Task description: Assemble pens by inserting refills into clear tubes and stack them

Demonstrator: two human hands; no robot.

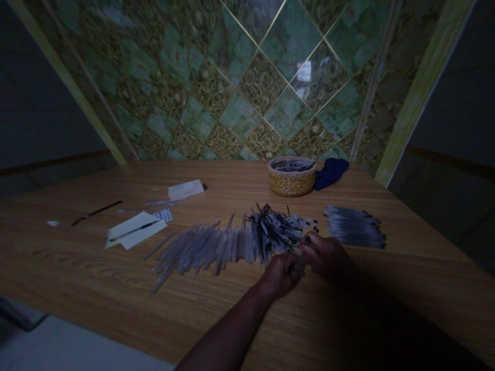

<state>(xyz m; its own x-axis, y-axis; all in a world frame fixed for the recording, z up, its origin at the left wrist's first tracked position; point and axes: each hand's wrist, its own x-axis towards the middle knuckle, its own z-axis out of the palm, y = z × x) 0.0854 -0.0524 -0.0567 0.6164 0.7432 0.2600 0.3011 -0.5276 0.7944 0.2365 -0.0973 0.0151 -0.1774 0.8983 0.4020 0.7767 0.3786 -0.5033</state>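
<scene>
Near the middle of the wooden table my left hand (282, 273) and my right hand (320, 252) are close together, both closed. Between them is a pale, see-through pen part (300, 262), gripped by the left fingers. The right fingers pinch a small dark-tipped piece (308, 240). Just behind the hands is a jumbled heap of dark-and-clear pen pieces (273, 229). A spread of pale, clear tubes (204, 247) runs leftward from it. Right of my right hand lies a neat row of dark-filled pens (353, 226). Small dark caps (316, 226) sit between heap and row.
A round woven basket (292, 184) holding pens stands at the back, beside a dark blue cloth (331, 172). At left are pale papers (135, 230) with a thin dark pen on them, a white box (185, 189) and a dark stick (96, 212). A tiled wall rises behind.
</scene>
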